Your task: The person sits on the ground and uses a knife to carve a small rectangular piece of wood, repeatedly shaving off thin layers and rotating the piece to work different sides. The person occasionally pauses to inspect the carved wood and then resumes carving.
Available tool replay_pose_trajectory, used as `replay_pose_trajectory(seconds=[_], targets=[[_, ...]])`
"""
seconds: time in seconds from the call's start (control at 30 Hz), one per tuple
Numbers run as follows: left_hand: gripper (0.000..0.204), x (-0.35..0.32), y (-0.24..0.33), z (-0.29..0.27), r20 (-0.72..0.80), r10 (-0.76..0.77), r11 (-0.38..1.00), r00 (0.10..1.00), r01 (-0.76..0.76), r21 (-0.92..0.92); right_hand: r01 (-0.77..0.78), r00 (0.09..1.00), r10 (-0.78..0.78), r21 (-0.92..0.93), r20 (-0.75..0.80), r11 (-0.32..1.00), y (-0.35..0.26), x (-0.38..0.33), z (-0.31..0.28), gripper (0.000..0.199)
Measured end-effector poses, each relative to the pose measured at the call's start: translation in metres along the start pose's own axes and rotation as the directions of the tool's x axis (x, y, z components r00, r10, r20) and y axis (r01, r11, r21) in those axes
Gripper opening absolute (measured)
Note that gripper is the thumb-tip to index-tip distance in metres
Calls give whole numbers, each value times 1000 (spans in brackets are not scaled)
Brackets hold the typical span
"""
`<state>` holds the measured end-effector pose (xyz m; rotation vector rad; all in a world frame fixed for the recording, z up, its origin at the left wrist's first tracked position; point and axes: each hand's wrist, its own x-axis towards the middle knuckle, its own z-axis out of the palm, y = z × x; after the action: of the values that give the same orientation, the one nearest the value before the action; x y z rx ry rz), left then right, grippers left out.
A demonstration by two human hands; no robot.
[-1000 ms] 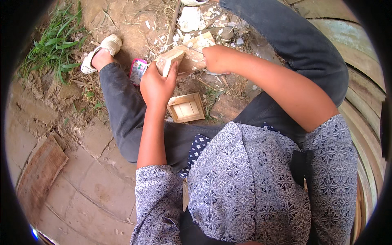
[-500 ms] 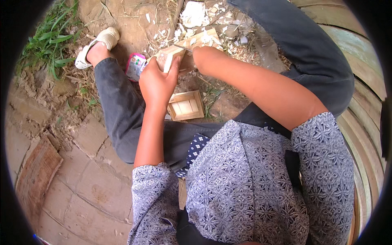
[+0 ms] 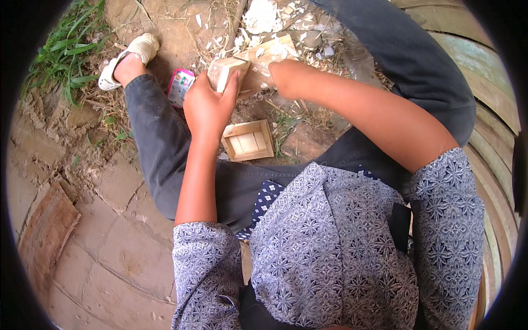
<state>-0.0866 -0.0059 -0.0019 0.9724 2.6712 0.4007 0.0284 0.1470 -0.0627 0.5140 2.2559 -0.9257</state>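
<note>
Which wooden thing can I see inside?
The small box, lower right of the left hand; its hollow shows. The held block and brown plank show none.

- Bright, diffuse daylight; shadows soft.
- White scraps (image 3: pixel 261 16) near 12 o'clock look blown out.
- Fisheye bows planks (image 3: pixel 487 71), 2 to 4 o'clock.
- Black vignette, 3 and 9 o'clock.

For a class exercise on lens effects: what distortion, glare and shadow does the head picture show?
Head view: planks at right bow into arcs and the corners go black; head view: white scrap at the top looks nearly washed out; head view: light on the left hand looks soft, without hard shadows.
</note>
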Motion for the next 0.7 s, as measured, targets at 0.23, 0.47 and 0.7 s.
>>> replay_pose_trajectory(seconds=[0.23, 0.47, 0.7], targets=[[53, 3, 5, -5, 11, -34, 999, 999, 34, -4, -22, 993, 27, 46, -114, 999, 4, 14, 18, 29], [53, 25, -20, -7, 84, -3, 983, 997, 19, -183, 12, 980, 1, 62, -200, 998, 13, 13, 17, 30], [63, 53, -67, 5, 409, -58, 858, 911, 255, -447, 25, 999, -24, 9, -35, 1000, 20, -14, 19, 31]])
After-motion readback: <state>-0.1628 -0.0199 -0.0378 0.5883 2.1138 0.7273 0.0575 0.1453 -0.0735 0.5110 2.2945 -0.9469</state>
